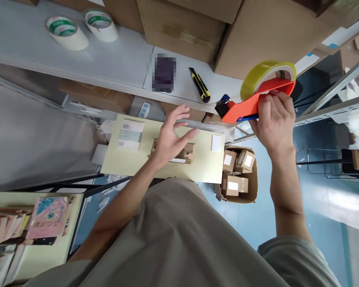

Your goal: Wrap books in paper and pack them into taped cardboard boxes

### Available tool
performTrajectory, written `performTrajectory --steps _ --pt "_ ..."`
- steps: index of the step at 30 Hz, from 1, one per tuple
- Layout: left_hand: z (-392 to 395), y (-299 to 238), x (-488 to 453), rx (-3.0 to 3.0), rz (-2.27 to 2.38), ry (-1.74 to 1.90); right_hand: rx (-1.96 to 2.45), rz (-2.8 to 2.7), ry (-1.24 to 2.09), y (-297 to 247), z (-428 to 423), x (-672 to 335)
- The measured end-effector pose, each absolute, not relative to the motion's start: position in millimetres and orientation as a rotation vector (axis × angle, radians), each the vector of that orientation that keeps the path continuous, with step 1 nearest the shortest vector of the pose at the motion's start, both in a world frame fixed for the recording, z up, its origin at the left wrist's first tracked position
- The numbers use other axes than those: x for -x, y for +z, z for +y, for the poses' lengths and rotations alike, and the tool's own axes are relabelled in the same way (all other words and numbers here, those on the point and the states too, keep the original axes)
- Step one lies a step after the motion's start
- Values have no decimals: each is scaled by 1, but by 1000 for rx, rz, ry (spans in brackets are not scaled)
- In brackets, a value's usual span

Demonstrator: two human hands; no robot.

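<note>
hands [170, 139] [275, 119] at one tape dispenser [247, 107], perhaps one box [188, 155].

Orange tape dispenser [245, 108] (yellowish roll [255, 76]) aloft, tilted — small open carton [189, 154] below.

I could read no word or number anywhere. The two tape rolls [67, 32] carried green print inside their cores, too small to make out, and so did the core on the orange tape dispenser [245, 107]. The printed sheets [130, 135] were blurred. White labels [232, 185] on the small boxes [243, 185] and the pink book cover [49, 215] were illegible.
</note>
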State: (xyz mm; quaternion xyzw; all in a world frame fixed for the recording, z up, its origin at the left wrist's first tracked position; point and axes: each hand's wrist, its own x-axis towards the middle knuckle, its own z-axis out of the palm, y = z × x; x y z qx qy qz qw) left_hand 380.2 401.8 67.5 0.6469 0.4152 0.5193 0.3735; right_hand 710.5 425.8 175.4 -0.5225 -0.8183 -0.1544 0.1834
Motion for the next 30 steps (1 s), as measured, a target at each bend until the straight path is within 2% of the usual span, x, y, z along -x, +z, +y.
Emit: performTrajectory --steps 9,16,21,30 --pt "372 94 -345 -1583 979 1374 1363 -2381 -582 201 373 -672" --pt "365 116 -300 -1930 890 1967 1370 -2411 -614 205 353 -633" --pt "363 117 -271 -1944 846 2200 1395 -2428 -631 203 345 -600" --pt "370 87 -229 -1562 789 2008 1383 -2572 -524 200 342 -538"
